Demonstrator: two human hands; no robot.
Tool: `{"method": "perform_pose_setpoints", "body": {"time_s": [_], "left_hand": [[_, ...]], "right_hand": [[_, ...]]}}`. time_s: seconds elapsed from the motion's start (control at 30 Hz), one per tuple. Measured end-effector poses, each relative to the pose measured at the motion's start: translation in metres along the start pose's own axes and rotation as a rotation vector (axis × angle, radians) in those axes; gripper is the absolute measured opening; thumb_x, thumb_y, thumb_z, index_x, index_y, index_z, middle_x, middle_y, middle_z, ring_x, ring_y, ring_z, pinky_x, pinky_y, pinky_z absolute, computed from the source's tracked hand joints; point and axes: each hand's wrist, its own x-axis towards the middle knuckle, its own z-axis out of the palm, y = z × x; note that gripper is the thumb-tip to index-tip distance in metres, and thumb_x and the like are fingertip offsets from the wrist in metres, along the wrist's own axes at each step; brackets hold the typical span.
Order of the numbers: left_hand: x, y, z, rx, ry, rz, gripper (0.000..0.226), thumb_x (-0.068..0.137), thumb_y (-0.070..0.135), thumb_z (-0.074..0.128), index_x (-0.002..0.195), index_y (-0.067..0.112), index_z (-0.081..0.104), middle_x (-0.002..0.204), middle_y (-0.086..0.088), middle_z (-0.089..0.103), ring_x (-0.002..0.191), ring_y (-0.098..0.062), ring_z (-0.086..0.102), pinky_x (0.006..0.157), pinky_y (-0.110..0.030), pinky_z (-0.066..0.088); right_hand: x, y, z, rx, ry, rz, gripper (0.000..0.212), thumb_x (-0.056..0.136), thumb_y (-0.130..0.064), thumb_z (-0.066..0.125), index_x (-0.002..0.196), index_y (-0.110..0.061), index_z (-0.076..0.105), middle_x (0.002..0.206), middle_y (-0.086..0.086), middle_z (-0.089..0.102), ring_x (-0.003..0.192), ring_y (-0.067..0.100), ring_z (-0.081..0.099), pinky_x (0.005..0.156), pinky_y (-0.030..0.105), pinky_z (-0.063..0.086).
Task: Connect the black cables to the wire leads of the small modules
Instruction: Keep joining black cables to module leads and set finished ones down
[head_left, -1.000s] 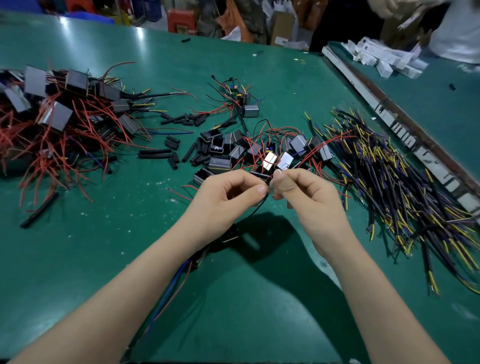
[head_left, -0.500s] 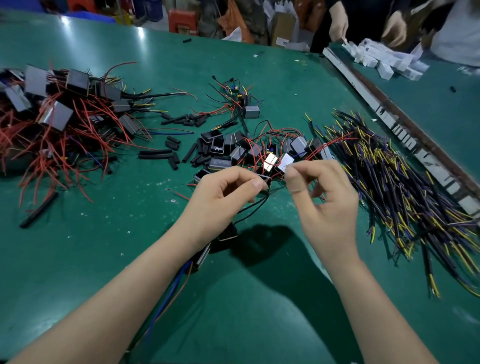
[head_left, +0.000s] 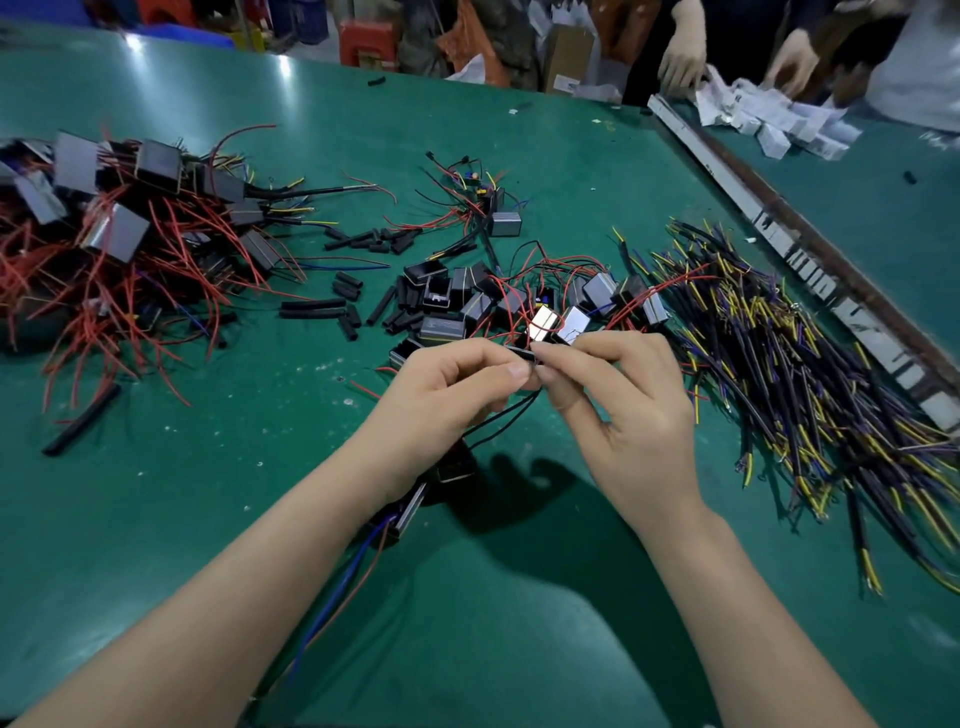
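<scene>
We see both hands meet above the green worktop (head_left: 208, 519). Left hand (head_left: 441, 400) and right hand (head_left: 623, 410) each pinch a small black piece (head_left: 524, 355) between thumb and forefinger, thin black leads (head_left: 498, 423) dropping below. A module (head_left: 410, 512) hangs under the left wrist. Cables (head_left: 779, 353) lie right, more modules (head_left: 447, 312) just behind the hands.

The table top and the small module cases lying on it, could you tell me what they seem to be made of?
Table top: looks like a green rubber or vinyl mat, smooth with soft glare. Small module cases: probably metal, perhaps aluminium, since several faces flash bright silver; others look dark grey.
</scene>
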Motion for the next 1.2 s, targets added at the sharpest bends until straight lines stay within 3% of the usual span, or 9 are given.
{"method": "perform_pose_setpoints", "body": {"time_s": [0.13,0.23,0.4,0.5,0.63,0.8,0.9,1.0,1.2], "left_hand": [[0.001,0.002,-0.002,-0.035,-0.035,-0.032,0.020,0.082,0.016,0.061,0.064,0.021,0.069,0.053,0.002,0.034,0.050,-0.008,0.027,0.046,-0.017,0.021],[0.000,0.003,-0.005,0.002,-0.064,-0.008,0.016,0.083,0.015,0.062,0.068,0.017,0.067,0.052,0.006,0.038,0.050,-0.006,0.030,0.047,-0.015,0.025],[0.000,0.002,-0.011,0.314,-0.057,0.193,0.008,0.086,0.020,0.064,0.079,0.016,0.067,0.063,0.015,0.057,0.059,0.001,0.046,0.058,-0.013,0.037],[0.000,0.000,-0.012,0.582,-0.011,0.399,0.011,0.085,0.017,0.062,0.083,0.010,0.070,0.068,0.010,0.055,0.063,-0.001,0.046,0.062,-0.013,0.036],[0.000,-0.005,-0.009,0.692,0.009,0.543,0.011,0.086,0.012,0.063,0.085,0.006,0.072,0.068,-0.005,0.058,0.062,-0.011,0.048,0.062,-0.022,0.041],[0.000,-0.006,-0.009,0.611,0.052,0.460,0.011,0.086,0.019,0.064,0.086,0.011,0.072,0.071,0.002,0.063,0.064,-0.011,0.054,0.063,-0.012,0.039],[-0.001,-0.005,-0.008,0.446,0.075,0.308,0.006,0.084,0.024,0.062,0.082,0.025,0.068,0.067,0.018,0.061,0.063,0.001,0.052,0.063,-0.009,0.038],[-0.002,-0.001,-0.006,0.234,0.030,0.168,0.010,0.084,0.026,0.061,0.078,0.031,0.068,0.061,0.015,0.059,0.057,-0.002,0.048,0.057,-0.014,0.038],[-0.002,0.005,-0.002,0.043,-0.007,0.039,0.018,0.081,0.021,0.057,0.068,0.022,0.070,0.052,0.011,0.050,0.052,-0.003,0.042,0.051,-0.010,0.034]], "right_hand": [[0.001,0.002,-0.001,-0.033,-0.054,-0.029,0.016,0.092,-0.019,0.061,0.096,-0.012,0.075,0.091,0.006,0.063,0.082,0.025,0.054,0.069,0.044,0.044],[0.002,0.000,-0.001,0.041,-0.132,0.012,0.018,0.092,-0.018,0.057,0.089,-0.007,0.071,0.091,0.005,0.057,0.087,0.021,0.048,0.081,0.028,0.038],[0.006,-0.010,-0.004,0.307,-0.374,0.405,0.014,0.090,-0.029,0.052,0.076,-0.032,0.053,0.086,-0.016,0.051,0.095,0.004,0.039,0.084,0.009,0.026],[0.010,-0.012,-0.004,0.448,-0.478,0.680,0.019,0.079,-0.026,0.047,0.064,-0.034,0.056,0.077,-0.017,0.055,0.096,0.006,0.045,0.088,0.012,0.031],[0.014,-0.010,-0.009,0.699,-0.516,0.924,0.030,0.078,-0.018,0.046,0.056,-0.028,0.063,0.070,-0.018,0.059,0.075,-0.004,0.053,0.075,0.014,0.038],[0.013,-0.005,-0.012,0.855,-0.490,1.007,0.041,0.091,-0.012,0.047,0.061,-0.027,0.070,0.073,-0.015,0.064,0.075,-0.002,0.056,0.073,0.030,0.033],[0.016,-0.004,-0.015,0.954,-0.438,0.982,0.027,0.085,-0.022,0.054,0.076,-0.033,0.076,0.083,-0.015,0.070,0.080,-0.003,0.058,0.070,0.028,0.034],[0.014,-0.003,-0.016,0.972,-0.407,0.852,0.025,0.081,-0.020,0.057,0.086,-0.034,0.076,0.086,-0.016,0.069,0.084,-0.003,0.056,0.073,0.022,0.038],[0.007,-0.002,-0.009,0.331,-0.113,0.344,0.012,0.084,-0.019,0.069,0.096,-0.023,0.069,0.091,-0.001,0.060,0.086,0.005,0.055,0.076,0.014,0.037]]}}
